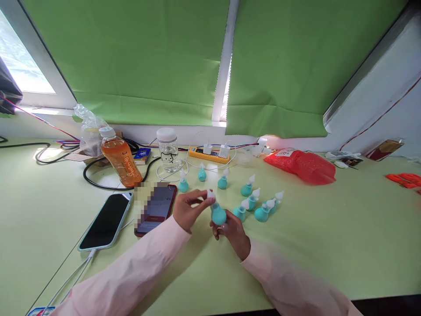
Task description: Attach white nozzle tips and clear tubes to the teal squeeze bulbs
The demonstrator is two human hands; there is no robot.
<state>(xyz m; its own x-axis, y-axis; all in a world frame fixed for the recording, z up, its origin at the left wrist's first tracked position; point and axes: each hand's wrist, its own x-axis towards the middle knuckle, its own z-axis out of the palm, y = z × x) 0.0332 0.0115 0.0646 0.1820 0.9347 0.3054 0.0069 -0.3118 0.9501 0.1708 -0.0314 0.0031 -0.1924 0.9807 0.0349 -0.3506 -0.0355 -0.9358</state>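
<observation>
Both my hands meet over the pale green table (329, 245). My right hand (234, 234) cups the round body of a teal rubber bulb (218, 215). My left hand (188, 210) pinches that bulb's white tip between thumb and fingers. Several more teal bulbs with white tips stand or lie just beyond, such as one bulb (183, 183) at the left and another bulb (262, 213) lying at the right. Pink sleeves cover both forearms.
Two phones lie at the left: a black-screened phone (105, 220) on a cable and a red-cased phone (155, 209). Behind stand an orange drink bottle (120, 157), a glass jar (167, 149), a yellow power strip (208, 154) and a red plastic bag (301, 165).
</observation>
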